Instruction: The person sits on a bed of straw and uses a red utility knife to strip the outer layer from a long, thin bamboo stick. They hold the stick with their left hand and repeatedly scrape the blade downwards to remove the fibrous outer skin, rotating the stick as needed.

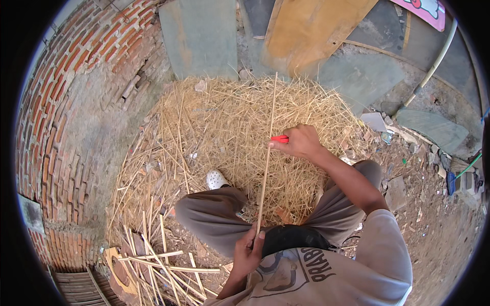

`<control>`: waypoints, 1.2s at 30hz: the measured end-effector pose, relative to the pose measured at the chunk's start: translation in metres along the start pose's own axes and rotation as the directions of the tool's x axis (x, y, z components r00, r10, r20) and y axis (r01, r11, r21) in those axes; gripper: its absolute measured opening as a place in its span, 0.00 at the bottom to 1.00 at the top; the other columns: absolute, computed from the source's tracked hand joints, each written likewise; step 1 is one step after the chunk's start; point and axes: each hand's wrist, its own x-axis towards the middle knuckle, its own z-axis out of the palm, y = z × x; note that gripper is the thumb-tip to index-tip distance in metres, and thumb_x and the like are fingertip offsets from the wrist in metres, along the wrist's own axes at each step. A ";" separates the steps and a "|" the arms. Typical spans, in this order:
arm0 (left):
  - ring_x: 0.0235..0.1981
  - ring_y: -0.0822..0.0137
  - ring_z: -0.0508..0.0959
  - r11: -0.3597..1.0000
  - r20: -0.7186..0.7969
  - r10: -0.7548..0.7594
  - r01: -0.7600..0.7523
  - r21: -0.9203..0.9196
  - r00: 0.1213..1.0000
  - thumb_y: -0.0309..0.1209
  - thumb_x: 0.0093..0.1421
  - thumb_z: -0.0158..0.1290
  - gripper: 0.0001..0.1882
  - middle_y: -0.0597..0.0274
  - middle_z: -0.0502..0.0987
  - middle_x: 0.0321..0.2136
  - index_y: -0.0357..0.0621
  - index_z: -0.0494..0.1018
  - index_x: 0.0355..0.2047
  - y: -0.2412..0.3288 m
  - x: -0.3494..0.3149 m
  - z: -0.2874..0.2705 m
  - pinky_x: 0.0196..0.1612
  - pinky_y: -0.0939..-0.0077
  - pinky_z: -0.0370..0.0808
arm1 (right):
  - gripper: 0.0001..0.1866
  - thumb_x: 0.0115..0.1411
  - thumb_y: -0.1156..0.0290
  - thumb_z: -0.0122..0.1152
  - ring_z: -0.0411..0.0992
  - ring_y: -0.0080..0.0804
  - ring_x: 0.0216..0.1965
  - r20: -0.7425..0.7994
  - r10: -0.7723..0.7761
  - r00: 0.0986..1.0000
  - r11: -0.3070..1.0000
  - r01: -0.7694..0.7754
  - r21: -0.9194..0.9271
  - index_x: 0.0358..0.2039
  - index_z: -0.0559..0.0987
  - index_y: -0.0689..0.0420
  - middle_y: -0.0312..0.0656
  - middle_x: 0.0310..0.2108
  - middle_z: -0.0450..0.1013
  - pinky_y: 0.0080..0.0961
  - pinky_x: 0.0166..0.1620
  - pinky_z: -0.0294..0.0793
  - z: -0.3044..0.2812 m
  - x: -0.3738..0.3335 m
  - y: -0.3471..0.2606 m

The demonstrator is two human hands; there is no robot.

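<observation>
A long, thin, pale bamboo strip point(266, 171) runs upright through the middle of the view, from my lap to the far side of the straw-coloured heap. Its near end is gripped by my left hand point(247, 251), closed at my waist beside a dark pad point(296, 239) on my lap. Higher up, my right hand point(300, 141) is closed around a small red tool point(279, 138). The tool's red part meets the strip, with my thumb along it; any blade is hidden or too small to tell.
A wide heap of thin shavings point(224, 109) spreads before my crossed legs. Split bamboo strips point(171, 268) lie crisscrossed at lower left. A worn brick wall point(61, 148) stands on the left; grey and tan panels point(199, 38) lean at the back. Rubble and a blue sandal point(450, 183) lie right.
</observation>
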 end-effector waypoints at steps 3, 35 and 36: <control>0.26 0.82 0.63 0.992 0.043 -0.102 0.105 -0.072 0.994 0.27 0.67 0.47 0.19 0.73 0.66 0.23 0.32 0.67 0.57 0.004 -0.007 -0.002 0.30 0.88 0.62 | 0.43 0.48 0.20 0.46 0.68 0.37 0.10 -0.128 -0.047 0.991 0.999 0.047 -0.009 0.09 0.74 0.54 0.39 0.06 0.64 0.33 0.17 0.66 0.007 0.004 0.005; 0.11 0.81 0.57 0.726 0.158 -0.180 0.239 -0.645 0.971 0.33 0.70 0.44 0.19 0.70 0.61 0.15 0.34 0.66 0.57 0.027 0.062 0.010 0.17 0.85 0.57 | 0.38 0.46 0.25 0.56 0.69 0.36 0.10 0.022 -0.298 0.954 0.946 0.293 0.138 0.13 0.77 0.53 0.40 0.09 0.69 0.33 0.16 0.66 -0.018 -0.051 -0.046; 0.11 0.81 0.57 0.734 0.147 -0.186 0.237 -0.636 0.971 0.33 0.70 0.44 0.19 0.71 0.61 0.15 0.35 0.67 0.57 0.028 0.063 0.012 0.17 0.85 0.57 | 0.38 0.46 0.25 0.56 0.69 0.37 0.10 0.015 -0.299 0.954 0.945 0.294 0.141 0.13 0.76 0.53 0.40 0.09 0.69 0.33 0.16 0.66 -0.018 -0.051 -0.046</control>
